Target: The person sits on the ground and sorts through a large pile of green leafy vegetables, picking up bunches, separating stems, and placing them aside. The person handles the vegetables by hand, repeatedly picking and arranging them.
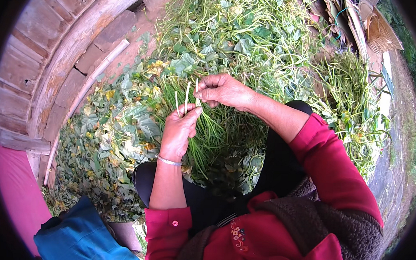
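My left hand (177,137), with a silver-coloured bracelet at the wrist, is shut on a few pale green leafless stems (187,93) whose ends stick up past the fingers. Just to its right, my right hand (227,92) pinches one stem (197,84) between thumb and fingertips. The two hands almost meet at the stems. Under them, between my knees, lies a bundle of thin green stalks (207,140). Whether any of these stalks joins those in my left hand is hard to tell.
A heap of leafy vines (248,29) spreads ahead, with wilted leaves (112,139) at left. Loose stems (341,80) are piled at right. A bamboo pole (94,71) runs along the wooden wall (32,43). Blue cloth (86,236) lies near left; a woven basket (380,33) stands far right.
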`<state>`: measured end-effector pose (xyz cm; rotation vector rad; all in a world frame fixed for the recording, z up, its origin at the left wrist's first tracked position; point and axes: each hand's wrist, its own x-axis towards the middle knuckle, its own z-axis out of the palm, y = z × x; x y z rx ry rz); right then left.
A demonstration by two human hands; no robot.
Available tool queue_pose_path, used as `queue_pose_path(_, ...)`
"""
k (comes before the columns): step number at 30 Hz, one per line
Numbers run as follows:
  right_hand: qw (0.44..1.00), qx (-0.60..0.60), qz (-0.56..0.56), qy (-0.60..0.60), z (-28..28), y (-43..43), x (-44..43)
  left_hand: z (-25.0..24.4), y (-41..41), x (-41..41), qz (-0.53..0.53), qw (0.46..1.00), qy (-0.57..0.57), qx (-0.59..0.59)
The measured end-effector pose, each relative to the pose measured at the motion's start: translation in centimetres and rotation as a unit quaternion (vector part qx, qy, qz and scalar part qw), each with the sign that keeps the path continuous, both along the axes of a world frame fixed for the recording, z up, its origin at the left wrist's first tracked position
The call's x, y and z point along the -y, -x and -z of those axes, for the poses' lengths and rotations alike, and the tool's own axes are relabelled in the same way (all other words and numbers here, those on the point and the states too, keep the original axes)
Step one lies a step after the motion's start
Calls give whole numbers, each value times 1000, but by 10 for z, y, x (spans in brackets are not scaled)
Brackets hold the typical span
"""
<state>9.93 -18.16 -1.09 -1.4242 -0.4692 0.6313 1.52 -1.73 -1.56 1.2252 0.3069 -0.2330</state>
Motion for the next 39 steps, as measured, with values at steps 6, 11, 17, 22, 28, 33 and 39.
queue_pose_path(6,988,-32,-104,108,7,3,-1,-8,-4,-5,-70,997,42,9)
queue_pose_path(11,733,350,-114,572,33,-6,15,-13,-7,-16,-98,987,120,39)
queue_pose_path(17,994,13,-72,80,0,1,0,-9,-6,-15,-91,992,79,24)
queue_pose_path(22,949,214,-115,202,12,2,-10,-6,-7,-10,-103,994,34,27)
queue_pose_path(28,749,432,27,501,27,-8,12,-6,-11,-23,-216,973,45,65)
queue_pose_path(33,858,499,83,94,3,3,0,-9,-11,-17,-246,967,26,61)
queue_pose_path(39,958,265,-76,75,19,17,-17,-9,-10,-13,-209,974,36,85)
